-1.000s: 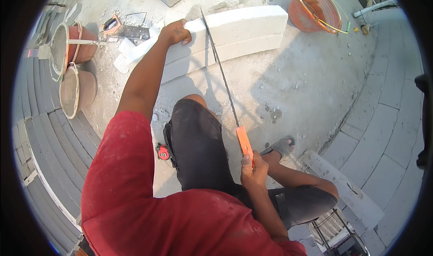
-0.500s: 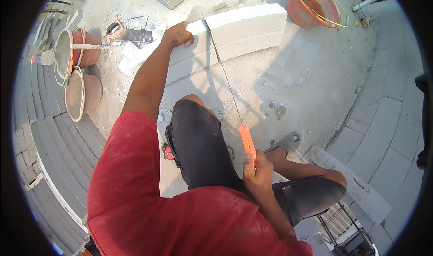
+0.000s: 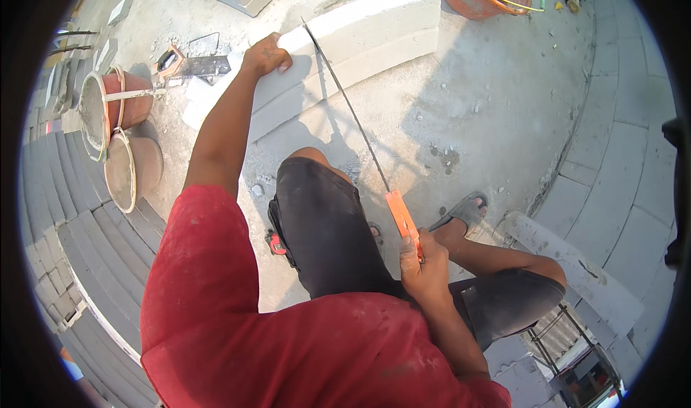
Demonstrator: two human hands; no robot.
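My left hand [image 3: 266,55] grips the top edge of a long white aerated concrete block [image 3: 389,25], its fingers curled over the block's face. My right hand [image 3: 426,265] is wrapped round the orange handle of a hand saw [image 3: 401,215], low and close to my body. The saw's thin blade runs up and away, and its far part lies across the top of the block, just right of my left hand. A seam runs along the block's side, with a second white layer beneath it.
A second saw [image 3: 205,65] with an orange handle lies on the floor among white offcuts. Mortar-stained buckets [image 3: 147,162] stand at left, and an orange bucket [image 3: 484,1] at far right. Stacked grey blocks [image 3: 108,257] line the left. My sandalled foot [image 3: 469,210] is right of the saw.
The whole view has shifted, so the block and buckets sit higher and further left. The saw's angle has altered slightly; both hands keep their holds.
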